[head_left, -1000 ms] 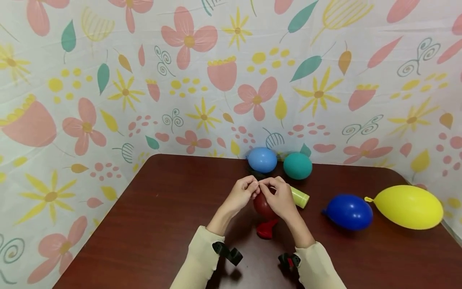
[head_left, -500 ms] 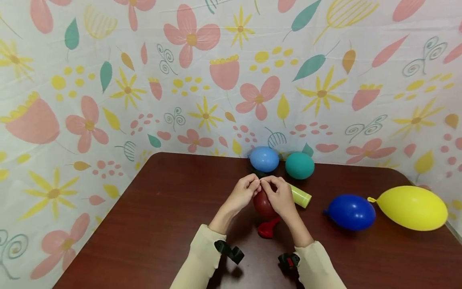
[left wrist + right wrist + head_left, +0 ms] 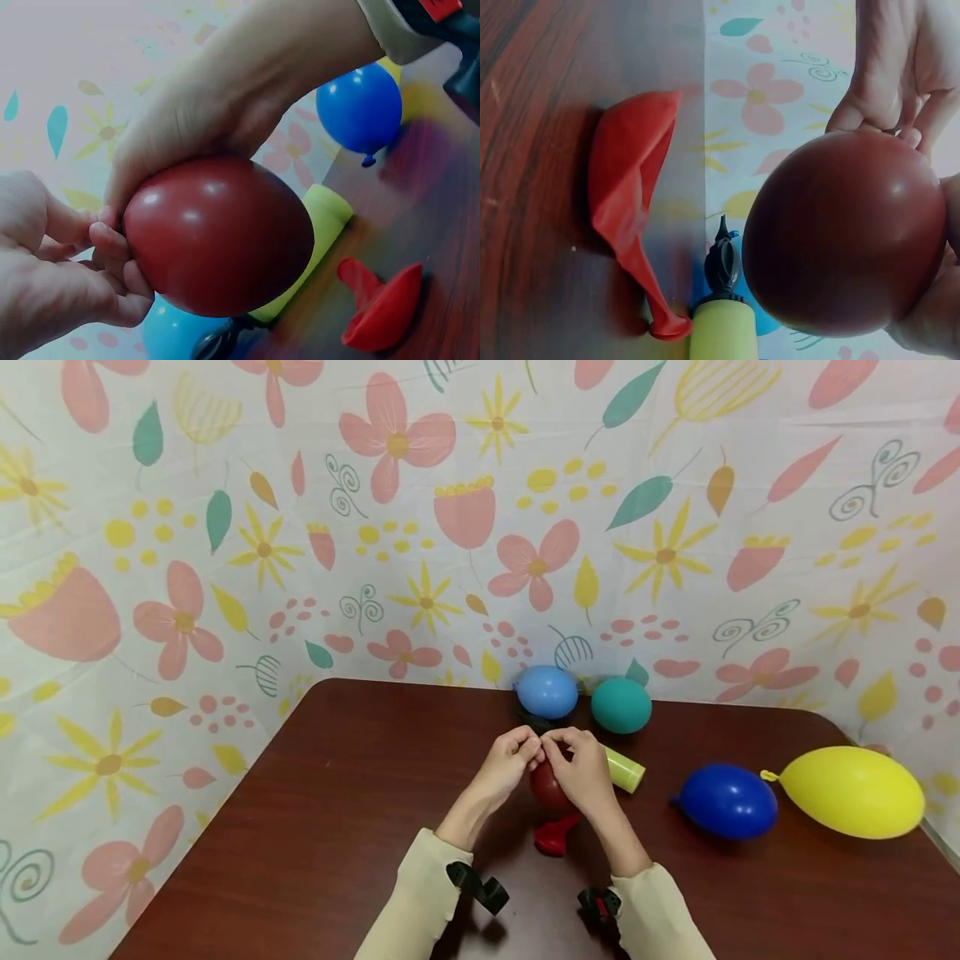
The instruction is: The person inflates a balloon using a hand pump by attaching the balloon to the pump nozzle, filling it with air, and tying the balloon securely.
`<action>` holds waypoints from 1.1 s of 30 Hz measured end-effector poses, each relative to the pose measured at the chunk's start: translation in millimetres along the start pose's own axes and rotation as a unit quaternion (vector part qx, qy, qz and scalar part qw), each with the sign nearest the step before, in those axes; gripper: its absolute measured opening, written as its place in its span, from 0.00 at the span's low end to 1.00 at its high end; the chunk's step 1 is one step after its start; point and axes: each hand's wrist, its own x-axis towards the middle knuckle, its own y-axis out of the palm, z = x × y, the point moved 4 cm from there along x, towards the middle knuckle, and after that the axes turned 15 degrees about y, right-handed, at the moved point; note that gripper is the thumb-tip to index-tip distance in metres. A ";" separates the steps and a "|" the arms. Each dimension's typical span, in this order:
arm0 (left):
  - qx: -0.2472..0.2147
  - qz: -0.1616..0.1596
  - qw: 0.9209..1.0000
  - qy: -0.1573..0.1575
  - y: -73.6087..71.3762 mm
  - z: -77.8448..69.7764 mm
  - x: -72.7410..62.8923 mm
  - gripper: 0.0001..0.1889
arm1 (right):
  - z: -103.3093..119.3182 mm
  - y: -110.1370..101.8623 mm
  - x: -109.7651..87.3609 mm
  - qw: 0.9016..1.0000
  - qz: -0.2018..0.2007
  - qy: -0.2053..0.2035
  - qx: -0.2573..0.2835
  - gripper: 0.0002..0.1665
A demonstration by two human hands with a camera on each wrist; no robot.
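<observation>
A dark red inflated balloon point(image 3: 547, 788) hangs between my two hands above the table. My left hand point(image 3: 501, 770) pinches at its neck end with thumb and fingers, and my right hand point(image 3: 588, 770) pinches there too, the fingertips meeting. In the left wrist view the round body of the balloon point(image 3: 221, 236) fills the middle, while the fingers cover the neck. Below it on the table lies a limp red balloon point(image 3: 552, 837), whose rolled mouth shows in the right wrist view.
A yellow-green balloon pump point(image 3: 624, 771) with a black nozzle point(image 3: 722, 262) lies behind the right hand. At the back sit a light blue balloon point(image 3: 547, 692) and a teal one. A dark blue balloon point(image 3: 727, 802) and a yellow balloon point(image 3: 853, 792) rest at the right.
Both hands stay at the balloon's neck, with only slight finger movement. The head view shifts a little; the things on the table keep their places.
</observation>
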 end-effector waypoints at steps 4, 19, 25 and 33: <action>-0.024 -0.015 1.000 -0.012 -2.1 1.8 -0.2 0.12 | 7.0 3.1 -6.0 0.996 -0.050 -0.066 -0.046 0.05; 0.004 0.026 0.999 -0.026 -9.4 0.4 -0.6 0.11 | -5.7 0.1 5.4 0.991 0.096 -0.015 0.097 0.03; -0.013 0.017 0.999 -0.026 -11.0 -2.0 3.4 0.12 | 8.3 1.3 -1.6 0.987 -0.039 -0.153 0.022 0.03; -0.021 0.001 0.999 -0.027 -11.0 0.1 3.2 0.13 | -1.8 3.3 1.1 0.994 0.015 -0.071 0.084 0.02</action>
